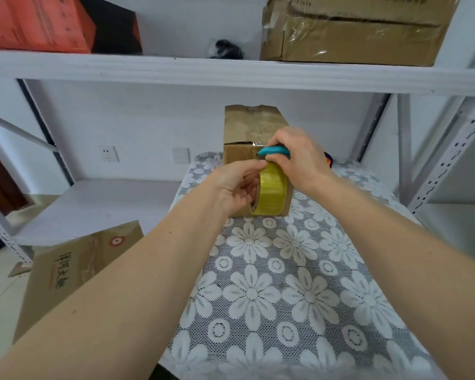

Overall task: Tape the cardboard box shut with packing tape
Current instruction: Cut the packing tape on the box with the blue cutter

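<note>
A small brown cardboard box (pixel 247 127) stands on the far end of a table with a white flower-lace cloth (pixel 291 283). Its top flap sticks up at the back, with shiny tape on the top. My left hand (pixel 233 187) grips a yellow roll of packing tape (pixel 272 190) held upright against the box's near face. My right hand (pixel 299 157) is closed around a teal cutter (pixel 274 152), pressed at the box's top front edge just above the roll. The tape strip between roll and box is hidden by my fingers.
A white metal shelf (pixel 231 72) crosses overhead with an orange box (pixel 36 23), a black item (pixel 226 49) and a large taped carton (pixel 354 31) on it. A printed cardboard box (pixel 74 267) sits at lower left beside the table. An orange object (pixel 329 160) peeks out behind my right hand.
</note>
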`<action>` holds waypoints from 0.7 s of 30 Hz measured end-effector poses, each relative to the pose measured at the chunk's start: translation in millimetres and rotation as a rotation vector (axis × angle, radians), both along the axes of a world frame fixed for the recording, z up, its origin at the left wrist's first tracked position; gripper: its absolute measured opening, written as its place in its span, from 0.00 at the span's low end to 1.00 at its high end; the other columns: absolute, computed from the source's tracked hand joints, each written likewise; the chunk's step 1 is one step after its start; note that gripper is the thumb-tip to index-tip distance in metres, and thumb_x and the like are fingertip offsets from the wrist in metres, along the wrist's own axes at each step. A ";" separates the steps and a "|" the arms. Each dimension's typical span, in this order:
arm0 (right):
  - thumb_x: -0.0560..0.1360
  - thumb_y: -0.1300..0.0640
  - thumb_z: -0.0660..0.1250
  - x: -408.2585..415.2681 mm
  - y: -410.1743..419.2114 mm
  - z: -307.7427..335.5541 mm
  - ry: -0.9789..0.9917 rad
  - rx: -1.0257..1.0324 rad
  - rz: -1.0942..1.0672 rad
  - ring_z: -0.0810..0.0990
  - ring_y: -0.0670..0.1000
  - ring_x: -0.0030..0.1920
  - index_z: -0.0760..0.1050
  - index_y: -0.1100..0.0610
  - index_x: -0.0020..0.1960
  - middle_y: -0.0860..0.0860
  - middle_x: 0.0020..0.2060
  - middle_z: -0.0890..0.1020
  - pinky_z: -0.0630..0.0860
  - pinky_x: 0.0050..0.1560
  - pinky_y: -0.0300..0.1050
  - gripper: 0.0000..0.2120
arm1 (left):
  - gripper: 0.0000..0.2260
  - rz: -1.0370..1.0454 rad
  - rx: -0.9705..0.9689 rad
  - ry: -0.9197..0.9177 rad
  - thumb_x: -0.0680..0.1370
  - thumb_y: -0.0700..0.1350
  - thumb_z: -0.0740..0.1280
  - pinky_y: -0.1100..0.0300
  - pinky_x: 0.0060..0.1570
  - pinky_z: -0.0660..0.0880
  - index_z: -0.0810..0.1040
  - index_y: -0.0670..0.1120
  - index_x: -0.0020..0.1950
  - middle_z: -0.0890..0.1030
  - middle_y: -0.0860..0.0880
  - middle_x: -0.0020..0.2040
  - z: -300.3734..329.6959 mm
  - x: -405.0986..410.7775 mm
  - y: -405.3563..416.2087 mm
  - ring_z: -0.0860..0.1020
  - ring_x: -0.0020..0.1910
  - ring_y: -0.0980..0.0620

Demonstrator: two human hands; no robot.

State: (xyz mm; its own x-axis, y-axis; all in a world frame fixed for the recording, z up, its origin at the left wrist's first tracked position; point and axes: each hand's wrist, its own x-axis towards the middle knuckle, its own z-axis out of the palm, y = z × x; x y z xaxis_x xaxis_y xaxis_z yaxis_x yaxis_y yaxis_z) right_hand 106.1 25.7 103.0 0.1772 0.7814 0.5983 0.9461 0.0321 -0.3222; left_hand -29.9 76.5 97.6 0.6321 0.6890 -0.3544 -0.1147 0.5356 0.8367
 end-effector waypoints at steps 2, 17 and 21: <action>0.74 0.58 0.68 0.0 1.4 0.8 -0.041 0.000 0.017 0.71 0.46 0.47 0.76 0.56 0.46 0.46 0.44 0.76 0.69 0.47 0.44 0.03 | 0.04 -0.016 0.024 0.021 0.73 0.39 0.70 0.67 0.34 0.71 0.76 0.43 0.45 0.76 0.49 0.34 -0.4 0.5 2.2 0.71 0.31 0.57; 0.75 0.58 0.66 -2.7 4.1 3.1 -0.187 0.016 0.010 0.73 0.51 0.51 0.75 0.58 0.47 0.51 0.47 0.78 0.71 0.45 0.47 0.04 | 0.05 -0.018 0.054 0.056 0.73 0.40 0.70 0.69 0.28 0.71 0.75 0.43 0.45 0.74 0.50 0.33 -1.4 -0.4 8.8 0.70 0.28 0.58; 0.75 0.58 0.65 -4.5 6.1 3.7 -0.230 -0.004 -0.014 0.73 0.52 0.53 0.76 0.59 0.49 0.52 0.49 0.78 0.74 0.46 0.51 0.05 | 0.04 -0.004 0.037 -0.008 0.74 0.37 0.69 0.65 0.36 0.76 0.76 0.43 0.46 0.78 0.48 0.35 1.3 -1.3 7.9 0.76 0.34 0.55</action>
